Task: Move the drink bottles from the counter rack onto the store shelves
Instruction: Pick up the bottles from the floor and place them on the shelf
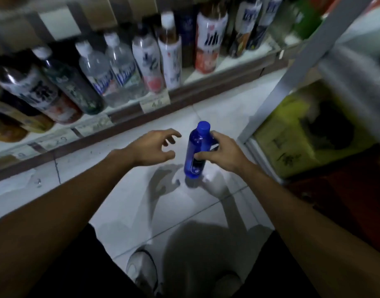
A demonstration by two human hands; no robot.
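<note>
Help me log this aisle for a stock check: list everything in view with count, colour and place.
blue bottle: one, blue with blue cap, upright, centre, above the floor
shelf bottles: many, count blurred; clear, white-labelled and dark; along the shelf
shelf: one, brown front edge, across the top
price tags: several, pale, on the shelf's front edge
grey post: one, grey, upper right
yellow box: one, yellow, right, beneath the post
floor: white tiles, centre
shoe: one clear, white, bottom centre
left grip: one, fingers spread, left of the blue bottle, not touching
right grip: one, holds the blue bottle
</note>
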